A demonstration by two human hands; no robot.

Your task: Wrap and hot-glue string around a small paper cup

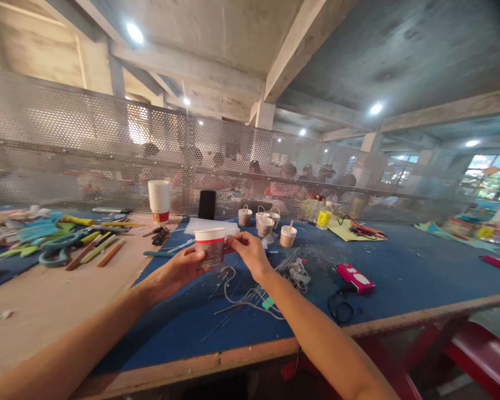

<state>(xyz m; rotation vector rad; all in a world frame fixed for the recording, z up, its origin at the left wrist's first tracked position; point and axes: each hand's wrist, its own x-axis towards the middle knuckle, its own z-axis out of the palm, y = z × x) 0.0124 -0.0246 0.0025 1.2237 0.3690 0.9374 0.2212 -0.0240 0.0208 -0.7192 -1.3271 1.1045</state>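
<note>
A paper cup [210, 236] with a white top and a red band is held up over the blue table, tilted slightly. Grey cord [212, 254] covers its lower part. My left hand [185, 266] grips the cup from the left and below, thumb on its near side. At the cup's right side, just under the rim, the fingers of my right hand [248, 253] are pinched together; what lies between them is hidden. Below the cup a loose length of grey cord [229, 294] curves over the table towards a tangle of cord [298, 275] and thin clear sticks.
Small cord-covered cups [265, 226] stand behind my hands, beside a paper cup with a stick [288, 236]. Left are stacked paper cups [159, 200], scissors [60, 247] and craft sticks. A magenta device [356, 279] lies right. A perforated metal screen [233, 161] bounds the table's back.
</note>
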